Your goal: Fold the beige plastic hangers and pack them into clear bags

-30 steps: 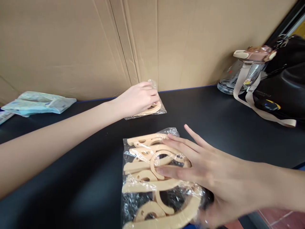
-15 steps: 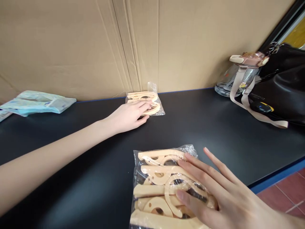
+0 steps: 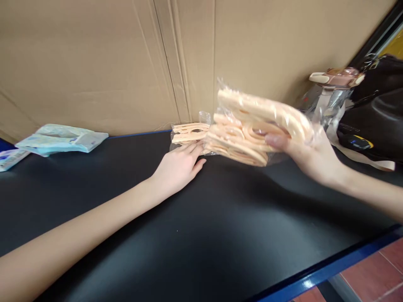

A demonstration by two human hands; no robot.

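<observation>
My right hand (image 3: 310,157) grips a clear bag of beige plastic hanger pieces (image 3: 252,126) and holds it in the air above the black table (image 3: 195,235), tilted toward the back. A smaller clear bag of the same beige pieces (image 3: 189,133) lies on the table against the cardboard wall. My left hand (image 3: 179,167) rests flat on the table just in front of that small bag, fingers stretched out and touching its near edge.
A cardboard wall (image 3: 94,63) closes off the back of the table. Pale blue packets (image 3: 63,139) lie at the far left. A clear bottle with a pink lid and strap (image 3: 330,94) and a black bag (image 3: 374,117) stand at the right. The table's blue edge (image 3: 330,268) runs along the near right.
My right hand has picked the large bag up off the table and carried it up and back toward the small bag. My left hand has slid slightly back from the small bag.
</observation>
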